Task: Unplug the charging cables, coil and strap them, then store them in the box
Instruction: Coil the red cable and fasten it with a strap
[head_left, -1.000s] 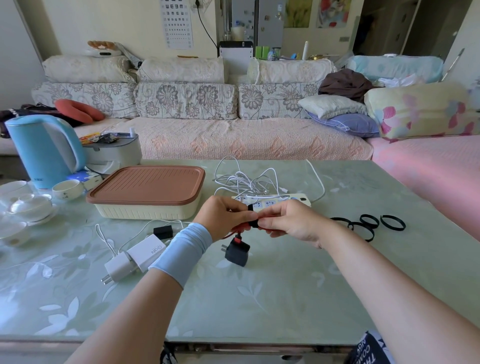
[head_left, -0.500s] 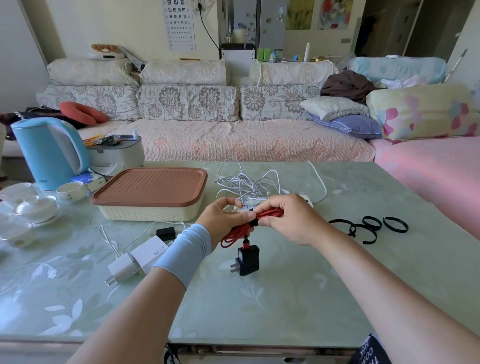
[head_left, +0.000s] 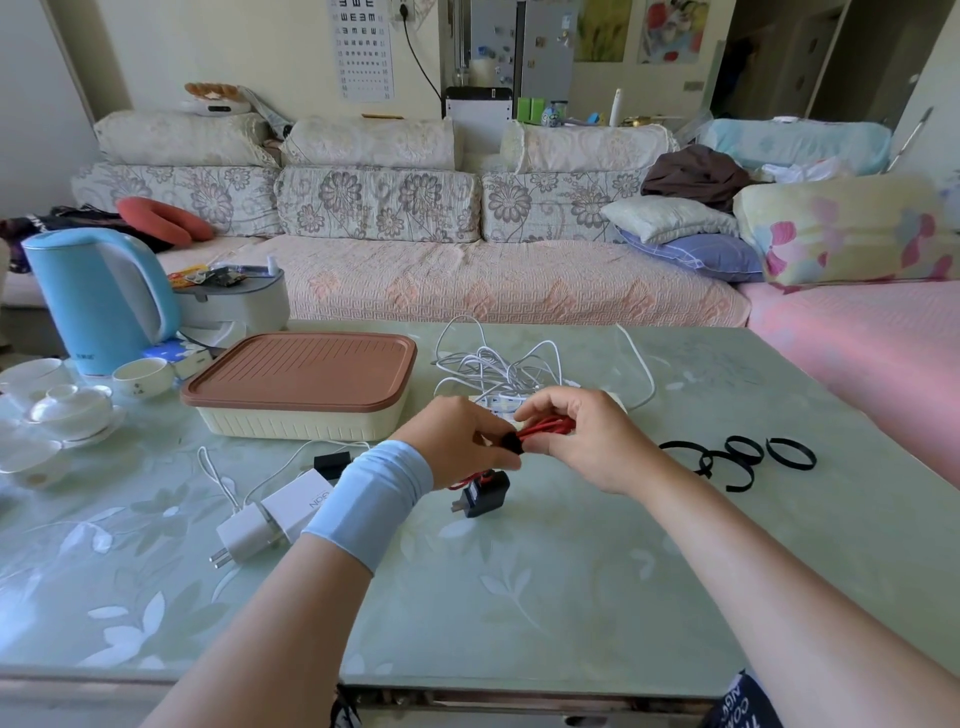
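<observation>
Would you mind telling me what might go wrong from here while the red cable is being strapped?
The black adapter below both hands may tug loops of the red cable loose before the left hand closes the black strap. The right hand works close to the white cables, which might snag. The box is lidded, so storing needs a free hand.

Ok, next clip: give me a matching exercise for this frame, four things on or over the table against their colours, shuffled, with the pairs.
Things:
1. kettle
2. box lid
3. coiled cable
4. loose straps

Colours:
A. black
B. red
C. light blue
D. reddish brown

Pairs: 1-C, 2-D, 3-B, 4-A
</observation>
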